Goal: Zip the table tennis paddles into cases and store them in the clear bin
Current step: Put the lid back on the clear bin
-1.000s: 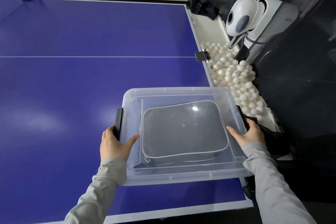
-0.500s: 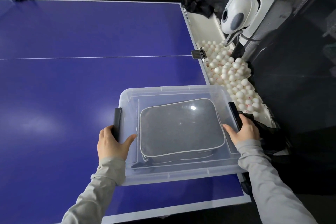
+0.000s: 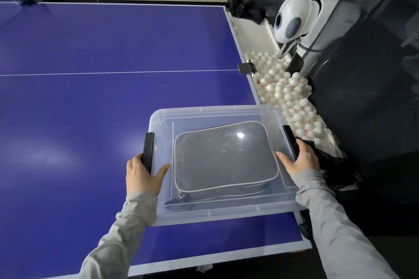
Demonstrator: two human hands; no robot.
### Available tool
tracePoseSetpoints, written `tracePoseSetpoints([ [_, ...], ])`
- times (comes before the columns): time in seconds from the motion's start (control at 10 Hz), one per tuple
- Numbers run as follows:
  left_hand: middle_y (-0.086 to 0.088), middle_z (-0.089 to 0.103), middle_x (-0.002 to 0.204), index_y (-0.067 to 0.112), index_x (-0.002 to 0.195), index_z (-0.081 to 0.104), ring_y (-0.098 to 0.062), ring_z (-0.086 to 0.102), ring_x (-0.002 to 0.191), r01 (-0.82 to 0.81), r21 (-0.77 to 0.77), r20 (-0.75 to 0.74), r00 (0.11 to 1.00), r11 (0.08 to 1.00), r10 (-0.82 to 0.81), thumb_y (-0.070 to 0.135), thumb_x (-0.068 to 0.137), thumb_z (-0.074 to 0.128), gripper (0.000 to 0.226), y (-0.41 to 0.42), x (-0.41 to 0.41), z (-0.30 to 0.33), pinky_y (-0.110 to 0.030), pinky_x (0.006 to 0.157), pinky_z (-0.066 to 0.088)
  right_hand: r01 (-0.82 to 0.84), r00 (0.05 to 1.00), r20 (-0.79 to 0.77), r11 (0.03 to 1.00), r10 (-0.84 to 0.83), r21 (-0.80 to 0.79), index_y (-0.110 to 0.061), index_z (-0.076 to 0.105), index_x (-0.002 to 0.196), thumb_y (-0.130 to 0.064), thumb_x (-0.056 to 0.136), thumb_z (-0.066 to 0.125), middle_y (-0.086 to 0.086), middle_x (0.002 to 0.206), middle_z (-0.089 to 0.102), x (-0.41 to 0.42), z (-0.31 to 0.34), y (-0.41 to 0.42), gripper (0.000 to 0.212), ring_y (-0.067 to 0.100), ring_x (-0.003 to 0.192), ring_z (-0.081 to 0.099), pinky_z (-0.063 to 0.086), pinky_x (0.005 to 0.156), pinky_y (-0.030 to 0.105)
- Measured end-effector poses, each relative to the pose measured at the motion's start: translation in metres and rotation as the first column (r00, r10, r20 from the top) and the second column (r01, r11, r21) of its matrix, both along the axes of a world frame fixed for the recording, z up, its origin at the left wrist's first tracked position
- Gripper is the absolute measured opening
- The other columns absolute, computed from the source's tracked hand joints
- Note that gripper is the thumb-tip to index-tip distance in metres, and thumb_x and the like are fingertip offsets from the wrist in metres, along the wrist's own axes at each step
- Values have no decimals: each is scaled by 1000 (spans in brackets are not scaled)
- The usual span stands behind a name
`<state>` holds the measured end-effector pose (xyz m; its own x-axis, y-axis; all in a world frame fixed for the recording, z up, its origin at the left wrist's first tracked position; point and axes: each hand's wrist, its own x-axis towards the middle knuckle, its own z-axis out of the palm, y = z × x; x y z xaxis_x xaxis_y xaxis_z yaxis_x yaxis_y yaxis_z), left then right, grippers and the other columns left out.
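Clear plastic makes up the bin [image 3: 156, 217], which sits with its lid [image 3: 217, 113] on at the near right corner of the blue table tennis table [image 3: 90, 97], its right end reaching just past the table's edge. Through the lid a dark grey paddle case [image 3: 224, 156] with white piping lies flat inside, filling most of the bin's floor; a second case may lie under it, but that cannot be told for sure.

At the bin's left end the left hand [image 3: 142, 176] grips the black latch [image 3: 148, 149]: fingers curl around its outer side and the thumb stretches across the lid toward the case. At the right end the right hand [image 3: 301, 161] grips the other black latch [image 3: 290, 140] in the same way, fingers wrapped behind it and the thumb lying on the lid. Both arms wear light grey sleeves [image 3: 127, 233].

Beyond the table's right edge a white trough [image 3: 251, 36] holds a heap of white balls [image 3: 288, 93], and a white ball-feeding machine [image 3: 292, 20] with a rounded head stands at its far end. Dark netting [image 3: 374, 97] hangs behind it. A small black clamp [image 3: 246, 68] sits on the table's edge where the white centre line [image 3: 113, 73] meets it. Black mesh [image 3: 335, 165] bunches just beside the right hand
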<state>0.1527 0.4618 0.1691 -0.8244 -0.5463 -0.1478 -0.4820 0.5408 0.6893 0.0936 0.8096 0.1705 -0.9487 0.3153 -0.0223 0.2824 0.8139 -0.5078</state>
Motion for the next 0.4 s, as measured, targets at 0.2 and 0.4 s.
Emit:
tracePoseSetpoints([
  [0.2,-14,37,137,3,142,27,-32,42,123,84,71,87,992,994,-90,40,74,75,91,-3,2,4,-40,101,37,-40,995,93,999,43,-32,1,29,140,-29,81,69,24,142,35,4,4,0,78,36,132,34,29,108,42],
  [0.4,-13,17,154,5,149,3,-31,18,141,216,-222,43,976,951,-212,45,79,68,103,3,6,10,-42,112,23,-116,993,31,993,115,19,1,25,142,-27,84,65,22,149,25,3,12,-13,77,33,139,23,16,113,36],
])
